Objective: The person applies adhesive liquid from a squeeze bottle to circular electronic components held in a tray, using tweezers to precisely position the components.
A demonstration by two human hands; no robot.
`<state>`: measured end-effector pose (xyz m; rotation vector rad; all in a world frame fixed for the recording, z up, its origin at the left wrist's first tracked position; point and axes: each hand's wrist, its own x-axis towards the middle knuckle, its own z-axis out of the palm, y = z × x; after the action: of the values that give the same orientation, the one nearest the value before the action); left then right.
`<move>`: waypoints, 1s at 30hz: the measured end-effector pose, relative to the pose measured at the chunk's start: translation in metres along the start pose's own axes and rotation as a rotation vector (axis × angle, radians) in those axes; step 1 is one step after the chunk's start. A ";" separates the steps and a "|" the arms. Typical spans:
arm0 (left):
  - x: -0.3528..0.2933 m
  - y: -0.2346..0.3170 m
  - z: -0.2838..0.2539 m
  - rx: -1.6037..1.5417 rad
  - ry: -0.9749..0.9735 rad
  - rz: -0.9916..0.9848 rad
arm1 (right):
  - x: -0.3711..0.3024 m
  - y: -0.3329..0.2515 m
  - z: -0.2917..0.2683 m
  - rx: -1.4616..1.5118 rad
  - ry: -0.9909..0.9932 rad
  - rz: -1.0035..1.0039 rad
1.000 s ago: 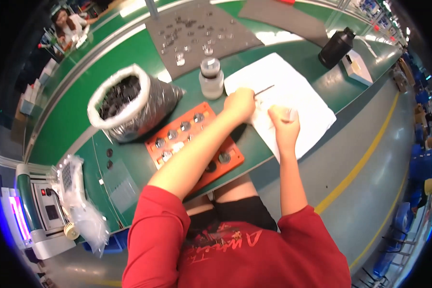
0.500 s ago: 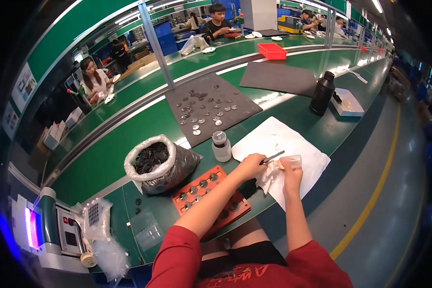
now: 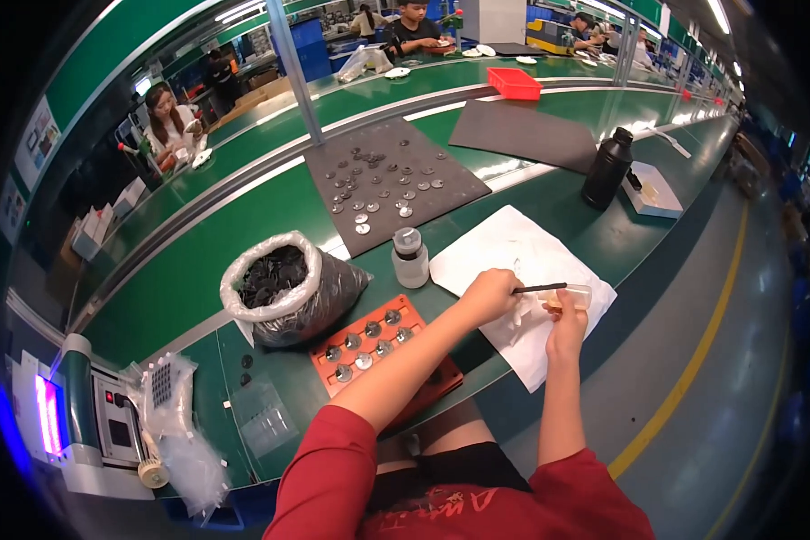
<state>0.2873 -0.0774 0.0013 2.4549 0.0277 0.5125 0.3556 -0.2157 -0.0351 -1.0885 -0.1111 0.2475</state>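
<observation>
My left hand is closed round a thin black stick-shaped tool; its exact kind is unclear. The tool's far end reaches the mouth of a small clear plastic container, which my right hand grips from below. Whether the tip is inside cannot be made out. Beneath both hands lies a white sheet, with a crumpled white piece by my left hand. Under my left forearm is an orange tray holding several dark round pieces, partly hidden by the arm.
A bag of black parts and a clear pump bottle stand beyond the tray. Round pieces are scattered on a grey mat. At right are a black bottle and a white box. A lit machine stands left.
My hands have moved slightly right with the tool and container. The tool now reaches the container's mouth. The view has shifted a little.
</observation>
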 end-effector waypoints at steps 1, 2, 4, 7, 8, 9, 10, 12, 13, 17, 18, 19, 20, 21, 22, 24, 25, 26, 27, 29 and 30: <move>0.000 -0.002 0.003 -0.011 0.004 -0.011 | -0.001 -0.001 -0.003 -0.008 0.002 -0.016; -0.001 -0.005 0.007 0.034 -0.008 0.011 | -0.001 -0.002 -0.008 -0.018 0.005 -0.029; -0.005 -0.027 0.009 0.155 -0.056 -0.036 | 0.010 -0.003 -0.022 0.045 0.074 -0.137; -0.008 -0.039 -0.011 0.058 -0.041 -0.278 | 0.017 -0.034 -0.037 0.051 0.208 -0.276; -0.006 -0.041 -0.012 0.081 0.055 -0.276 | 0.016 -0.036 -0.039 0.077 0.142 -0.355; -0.003 -0.035 -0.023 0.151 0.010 -0.269 | 0.006 -0.040 -0.032 0.077 0.064 -0.367; -0.004 -0.041 -0.022 0.178 0.145 -0.247 | -0.004 -0.038 -0.022 0.070 -0.077 -0.462; -0.005 -0.039 -0.034 0.190 0.232 -0.173 | -0.027 -0.029 -0.008 -0.017 -0.205 -0.402; -0.015 -0.033 -0.040 0.100 0.294 -0.133 | -0.041 -0.021 -0.002 -0.116 -0.360 -0.487; -0.095 -0.004 -0.093 -0.447 0.344 -0.327 | -0.095 0.017 0.030 -0.267 -0.838 -0.580; -0.127 0.008 -0.102 -0.607 0.330 -0.479 | -0.104 0.025 0.031 -0.291 -0.928 -0.612; -0.159 0.015 -0.105 -0.559 0.398 -0.539 | -0.110 0.031 0.031 -0.330 -0.983 -0.670; -0.191 0.024 -0.109 -0.499 0.471 -0.599 | -0.116 0.037 0.033 -0.357 -1.046 -0.730; -0.220 0.019 -0.107 -0.667 0.579 -0.680 | -0.120 0.054 0.040 -0.194 -0.957 -0.698; -0.253 0.022 -0.103 -0.823 0.711 -0.734 | -0.123 0.058 0.042 -0.197 -0.968 -0.670; -0.305 0.036 -0.092 -0.669 0.886 -0.872 | -0.132 0.059 0.051 -0.266 -1.067 -0.769; -0.324 0.039 -0.084 -0.678 0.890 -0.892 | -0.133 0.065 0.051 -0.206 -1.038 -0.749; -0.340 0.041 -0.078 -0.666 0.968 -0.917 | -0.136 0.067 0.051 -0.210 -1.052 -0.731; -0.350 0.043 -0.072 -0.655 1.045 -0.939 | -0.139 0.068 0.051 -0.225 -1.056 -0.729; -0.355 0.043 -0.065 -0.633 1.140 -0.864 | -0.138 0.072 0.058 -0.213 -1.073 -0.757; -0.356 0.042 -0.061 -0.604 1.220 -0.773 | -0.137 0.072 0.058 -0.217 -1.087 -0.749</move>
<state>-0.0685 -0.1263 -0.0555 1.1061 1.0711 1.2932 0.2003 -0.1686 -0.0674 -0.9469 -1.5113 0.1214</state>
